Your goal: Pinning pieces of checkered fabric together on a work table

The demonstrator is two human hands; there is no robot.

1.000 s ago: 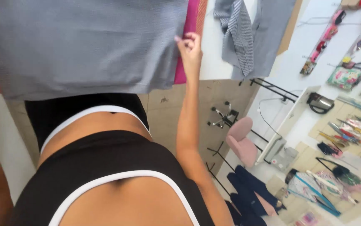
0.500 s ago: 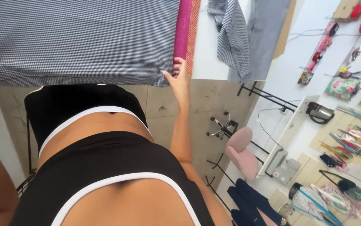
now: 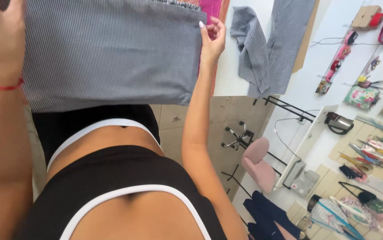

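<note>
Spread flat across the white table (image 3: 240, 66), reaching past the top and left edges of the view and overhanging the near table edge — the checked grey fabric panel (image 3: 111, 49), the landmark for everything else here. Looks smoothed already, with no visible folds across its middle; near hem straight, right edge lined up vertically. Judged from that, laying-out mostly done, squaring of the right corner in hand, anything beyond that not shown.

Just past the panel's right edge, a strip of pink fabric (image 3: 211, 9) peeking out beneath it. Further right of the panel, well apart, a second checked grey piece (image 3: 271, 44) lying crumpled and draped over the table's far side — untouched, not yet laid flat.

At the panel's upper right corner, right hand (image 3: 213, 38) pinching the edge between thumb and curled fingers. At the panel's left, left hand (image 3: 0, 40) raised close to the camera, red thread bracelet (image 3: 2, 85) at the wrist; grip there cannot be told, fingers out of view.

Below and right of the panel, on the tiled floor, a pink chair (image 3: 258, 169).
</note>
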